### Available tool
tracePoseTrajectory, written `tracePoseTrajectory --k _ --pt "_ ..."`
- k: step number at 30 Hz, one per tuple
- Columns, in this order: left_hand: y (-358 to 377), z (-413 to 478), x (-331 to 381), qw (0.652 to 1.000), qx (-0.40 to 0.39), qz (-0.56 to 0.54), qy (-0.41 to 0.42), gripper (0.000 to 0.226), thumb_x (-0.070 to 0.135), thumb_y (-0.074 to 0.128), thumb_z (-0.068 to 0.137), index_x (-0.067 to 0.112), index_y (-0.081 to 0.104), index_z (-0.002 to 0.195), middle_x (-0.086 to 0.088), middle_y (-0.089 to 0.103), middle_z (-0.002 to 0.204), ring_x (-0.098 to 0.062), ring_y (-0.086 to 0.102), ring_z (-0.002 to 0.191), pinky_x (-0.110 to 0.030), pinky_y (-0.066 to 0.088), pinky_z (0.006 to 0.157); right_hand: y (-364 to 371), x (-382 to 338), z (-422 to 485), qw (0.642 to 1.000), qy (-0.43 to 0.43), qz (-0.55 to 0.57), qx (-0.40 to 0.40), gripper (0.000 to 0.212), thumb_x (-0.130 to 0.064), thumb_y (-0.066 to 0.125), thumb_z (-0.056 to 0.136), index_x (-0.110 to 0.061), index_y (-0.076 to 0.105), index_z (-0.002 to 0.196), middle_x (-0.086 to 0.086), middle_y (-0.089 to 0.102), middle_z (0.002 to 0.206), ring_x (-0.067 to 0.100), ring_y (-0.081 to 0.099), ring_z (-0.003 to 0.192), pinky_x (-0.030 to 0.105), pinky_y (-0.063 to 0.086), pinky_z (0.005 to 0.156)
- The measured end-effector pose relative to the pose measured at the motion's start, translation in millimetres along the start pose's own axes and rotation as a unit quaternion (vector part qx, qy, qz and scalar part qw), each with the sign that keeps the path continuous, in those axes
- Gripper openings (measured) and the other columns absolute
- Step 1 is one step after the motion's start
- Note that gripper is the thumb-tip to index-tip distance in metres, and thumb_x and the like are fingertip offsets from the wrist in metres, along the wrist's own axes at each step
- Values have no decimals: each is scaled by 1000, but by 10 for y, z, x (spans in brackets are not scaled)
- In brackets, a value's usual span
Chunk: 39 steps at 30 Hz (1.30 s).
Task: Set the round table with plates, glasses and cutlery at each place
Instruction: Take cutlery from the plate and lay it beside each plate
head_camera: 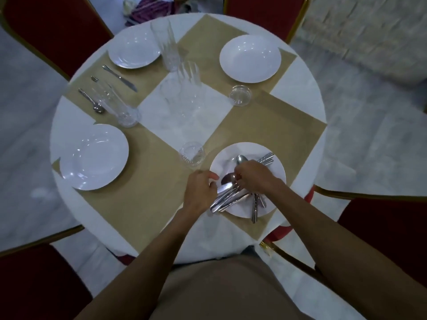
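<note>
Your right hand (254, 179) pinches a piece from the cutlery (227, 197) heaped on the near plate (221, 160) — your left hand (201, 190), fingers curled, meets the handles at its left rim; a grip there I cannot tell.

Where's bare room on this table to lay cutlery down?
Bare mat between the left plate and the near plate; more between it and the far-right glass. Crowded: the centre's tall glasses, and the near plate's cutlery.

Two bare forearms (143, 257), plain tan-brown garment (219, 289) over the torso.
</note>
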<state>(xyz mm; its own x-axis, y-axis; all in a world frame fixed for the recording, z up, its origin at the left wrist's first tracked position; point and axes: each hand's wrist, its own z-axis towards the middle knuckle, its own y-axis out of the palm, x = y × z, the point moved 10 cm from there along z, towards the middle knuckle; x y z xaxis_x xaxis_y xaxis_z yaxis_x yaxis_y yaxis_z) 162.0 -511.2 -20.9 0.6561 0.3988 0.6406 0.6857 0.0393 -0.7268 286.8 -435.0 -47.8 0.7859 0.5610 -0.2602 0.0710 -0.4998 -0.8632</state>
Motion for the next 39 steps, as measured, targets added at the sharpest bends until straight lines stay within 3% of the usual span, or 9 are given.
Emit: tracePoseTrajectory --k 6,9,15,19,24,27,32,35,39 --pt "-117 -121 -60 997 45 -31 -55 26 1 57 84 14 75 97 -1 69 94 -5 60 78 -4 37 75 -26 -26 43 998 -42 -3 -38 13 -17 65 89 -18 74 98 9 60 109 27 64 93 30 44 68" --pt "-280 -195 -161 990 86 -74 -87 23 5 59 83 17 76 92 19 61 76 10 58 68 4 36 65 -21 -5 39 998 -52 12 -45 10 -19 68 87 -20 75 95 6 61 106 25 63 93 33 50 73" --pt "-498 -354 -573 964 129 -136 -191 32 12 60 86 17 66 117 3 68 113 -12 61 96 -22 41 84 -316 -26 88 993 -52 101 41 10 -27 66 88 -24 74 94 -3 55 89 19 59 87 33 47 75" --pt "-566 -377 -586 956 132 -160 -208 40 17 63 87 17 59 127 4 64 117 -13 61 99 -25 46 84 -596 -359 96 970 -96 196 105 7 -27 70 88 -22 72 92 0 63 90 20 59 87 37 47 79" --pt "-615 -337 -498 965 106 -170 -168 36 29 64 92 21 60 127 7 65 116 -10 63 101 -25 54 83 -761 -929 150 940 -129 289 131 3 -23 70 86 -23 72 89 -13 62 81 4 54 71 21 38 68" --pt "-632 -359 -593 969 74 -173 -158 32 30 65 92 25 62 124 11 66 111 -5 63 96 -15 49 74 -671 -1146 239 903 -93 405 114 3 -22 71 86 -21 70 85 -11 68 78 0 61 68 11 44 65" --pt "-855 -616 -1125 960 86 -180 -196 11 38 68 87 35 70 98 19 71 82 5 64 73 -7 42 57 -151 -1404 408 789 37 612 43 8 -14 68 91 -8 64 87 3 69 73 16 69 67 35 57 65" --pt "-989 -784 -1539 950 85 -207 -218 6 32 71 86 33 72 91 12 73 76 -6 68 69 -22 53 63 189 -1673 462 737 95 669 5 6 -11 65 93 -6 62 91 7 67 76 15 67 64 32 58 62" --pt "-1240 -939 -2080 943 114 -193 -246 14 27 72 86 40 69 88 13 73 77 -5 69 69 -33 58 73 518 -2042 593 714 131 687 -31 6 -13 63 93 -12 61 87 8 69 84 14 65 62 32 55 58"
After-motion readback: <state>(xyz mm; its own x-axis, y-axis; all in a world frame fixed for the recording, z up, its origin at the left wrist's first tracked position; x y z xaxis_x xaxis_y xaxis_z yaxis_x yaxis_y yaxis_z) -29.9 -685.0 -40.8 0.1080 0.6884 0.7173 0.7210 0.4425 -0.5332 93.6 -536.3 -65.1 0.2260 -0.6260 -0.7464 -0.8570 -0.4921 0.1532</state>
